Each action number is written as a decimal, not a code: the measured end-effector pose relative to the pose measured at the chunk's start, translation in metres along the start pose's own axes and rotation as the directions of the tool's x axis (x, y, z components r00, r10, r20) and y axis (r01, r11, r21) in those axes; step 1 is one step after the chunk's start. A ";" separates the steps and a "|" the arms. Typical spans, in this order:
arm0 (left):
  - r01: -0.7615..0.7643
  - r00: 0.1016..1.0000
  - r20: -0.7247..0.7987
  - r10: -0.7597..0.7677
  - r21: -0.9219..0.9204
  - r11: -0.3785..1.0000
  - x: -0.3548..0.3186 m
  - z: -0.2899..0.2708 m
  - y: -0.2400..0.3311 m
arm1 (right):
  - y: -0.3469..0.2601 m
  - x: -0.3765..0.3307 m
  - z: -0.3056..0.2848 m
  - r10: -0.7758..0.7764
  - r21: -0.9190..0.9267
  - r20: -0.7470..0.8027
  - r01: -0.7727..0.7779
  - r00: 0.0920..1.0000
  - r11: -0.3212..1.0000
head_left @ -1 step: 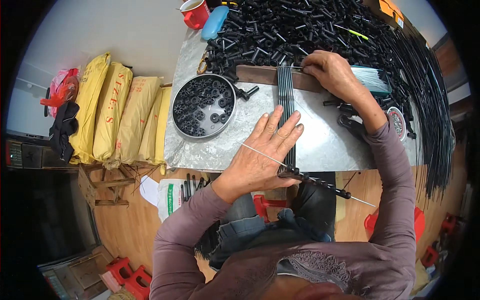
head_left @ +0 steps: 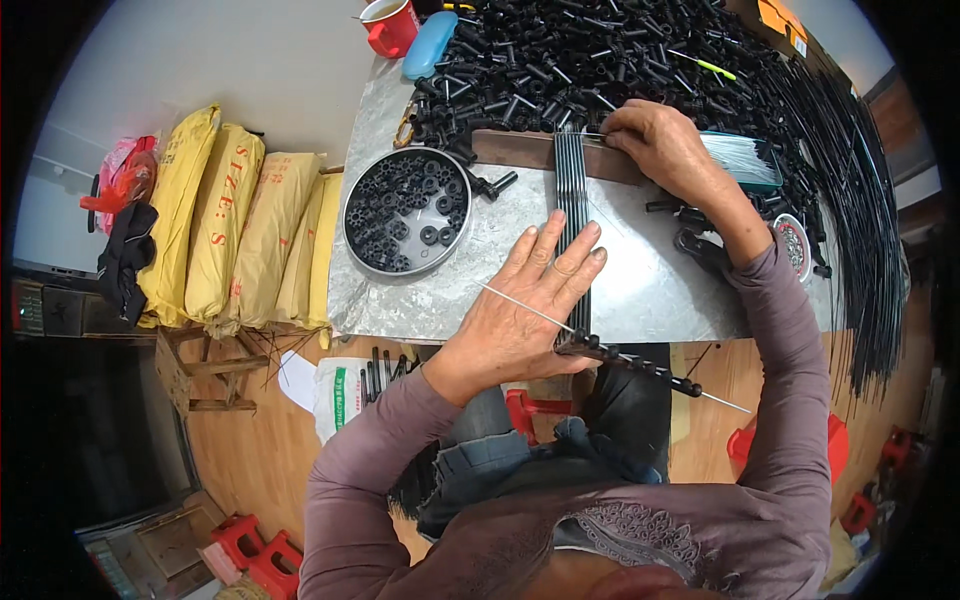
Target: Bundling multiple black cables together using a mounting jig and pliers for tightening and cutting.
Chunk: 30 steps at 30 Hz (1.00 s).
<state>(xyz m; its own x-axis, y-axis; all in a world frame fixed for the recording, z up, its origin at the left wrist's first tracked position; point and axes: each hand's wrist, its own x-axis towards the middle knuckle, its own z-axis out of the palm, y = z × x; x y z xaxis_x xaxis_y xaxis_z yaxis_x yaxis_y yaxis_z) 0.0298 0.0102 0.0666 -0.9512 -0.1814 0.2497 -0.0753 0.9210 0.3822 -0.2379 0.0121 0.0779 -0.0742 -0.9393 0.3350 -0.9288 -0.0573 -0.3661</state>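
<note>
My left hand (head_left: 535,310) lies with fingers stretched out over a flat row of thin black rods (head_left: 571,180), pressing on its near part. Close to its wrist side, a thin metal wire (head_left: 725,403) crosses the back of the hand and slants down to the right. Black ring-like ends (head_left: 650,371) are strung along that wire, beyond the table's near edge. At the far end of the row, my right hand (head_left: 660,145) is closed, its fingertips pinching a thin wire that runs across the rods. A brown bar (head_left: 510,148) lies beneath the rods there.
A round tin (head_left: 353,240) of small black rings stands at left. Black tubular parts (head_left: 560,60) are heaped at the back, with a red mug (head_left: 390,30) and blue case (head_left: 430,45) beside them. Long black rods (head_left: 860,220) hang over the right edge. Yellow sacks (head_left: 215,220) stand left.
</note>
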 end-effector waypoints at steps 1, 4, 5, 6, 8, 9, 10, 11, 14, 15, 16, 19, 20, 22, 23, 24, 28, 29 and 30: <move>-0.006 1.000 -0.003 0.006 -0.007 1.000 0.000 0.000 0.000 | 0.000 0.001 -0.001 -0.002 -0.003 0.002 0.002 1.000 1.000; -0.013 1.000 -0.010 0.013 -0.023 1.000 0.000 0.000 -0.001 | -0.001 0.005 -0.004 -0.101 -0.078 -0.029 0.099 0.994 0.992; -0.015 1.000 -0.012 0.015 -0.029 0.999 0.000 0.000 -0.001 | -0.002 0.006 -0.006 -0.073 -0.061 -0.004 0.072 0.997 0.996; -0.014 1.000 -0.015 0.013 -0.029 0.999 -0.001 0.000 -0.001 | -0.003 0.007 -0.007 -0.045 -0.045 0.019 0.046 0.999 0.998; -0.035 0.999 -0.003 0.035 -0.017 0.999 -0.002 0.002 -0.003 | -0.002 0.007 -0.004 -0.014 -0.023 0.024 0.014 1.000 1.000; -0.033 0.999 -0.006 0.033 -0.018 0.999 -0.003 0.002 -0.003 | -0.001 0.007 -0.002 0.020 0.002 0.029 -0.020 0.999 1.000; -0.022 1.000 -0.017 0.021 -0.039 0.999 -0.003 0.001 -0.002 | -0.002 0.008 -0.002 0.017 0.000 0.032 -0.017 0.999 1.000; -0.012 1.000 -0.027 0.010 -0.059 0.998 -0.004 0.001 -0.002 | -0.003 0.009 -0.003 0.029 0.014 0.046 -0.030 0.999 0.999; 0.004 0.999 -0.045 -0.007 -0.064 0.998 -0.003 0.002 0.000 | -0.006 0.012 -0.007 0.032 0.021 0.077 -0.034 0.997 0.999; 0.003 0.999 -0.048 -0.007 -0.065 0.998 -0.003 0.002 0.000 | -0.006 0.014 -0.007 0.023 0.023 0.092 -0.026 0.996 0.999; -0.004 0.999 -0.053 0.001 -0.065 0.998 -0.003 0.003 0.000 | -0.008 0.016 -0.006 0.023 0.020 0.092 -0.025 0.995 0.999; -0.021 0.997 -0.070 0.016 -0.071 0.997 -0.005 0.005 -0.002 | -0.014 0.021 0.002 0.097 0.097 0.084 -0.105 0.992 0.990; -0.025 0.997 -0.080 0.020 -0.072 0.997 -0.005 0.005 -0.002 | -0.016 0.020 0.000 0.103 0.090 0.083 -0.110 0.991 0.990; -0.036 0.997 -0.073 0.032 -0.061 0.997 -0.006 0.004 -0.002 | -0.020 0.018 -0.002 0.124 0.107 -0.019 -0.121 0.992 0.987; -0.031 0.997 -0.067 0.027 -0.056 0.998 -0.006 0.004 -0.002 | -0.024 0.015 -0.009 0.158 0.074 -0.012 -0.157 0.987 0.985; -0.031 0.998 -0.059 0.028 -0.051 0.998 -0.006 0.003 -0.001 | -0.020 0.014 -0.013 0.161 0.070 -0.016 -0.160 0.987 0.985; -0.041 0.996 -0.075 0.038 -0.040 0.998 -0.005 0.001 0.002 | -0.012 0.010 -0.002 0.081 -0.106 0.089 -0.071 0.993 0.992; -0.045 0.997 -0.062 0.043 -0.027 0.999 -0.004 0.001 0.002 | -0.013 0.010 -0.002 0.045 -0.135 0.074 -0.035 0.996 0.990; -0.040 0.998 -0.045 0.040 -0.013 0.999 -0.005 0.001 0.003 | -0.014 0.010 -0.001 0.007 -0.157 0.064 0.003 0.998 0.988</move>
<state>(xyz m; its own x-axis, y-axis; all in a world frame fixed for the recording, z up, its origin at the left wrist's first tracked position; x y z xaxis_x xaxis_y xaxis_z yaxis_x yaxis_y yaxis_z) 0.0341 0.0140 0.0651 -0.9389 -0.1601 0.3047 -0.0331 0.9231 0.3831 -0.2260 0.0037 0.0872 -0.0574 -0.9595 0.2759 -0.9744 -0.0063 -0.2246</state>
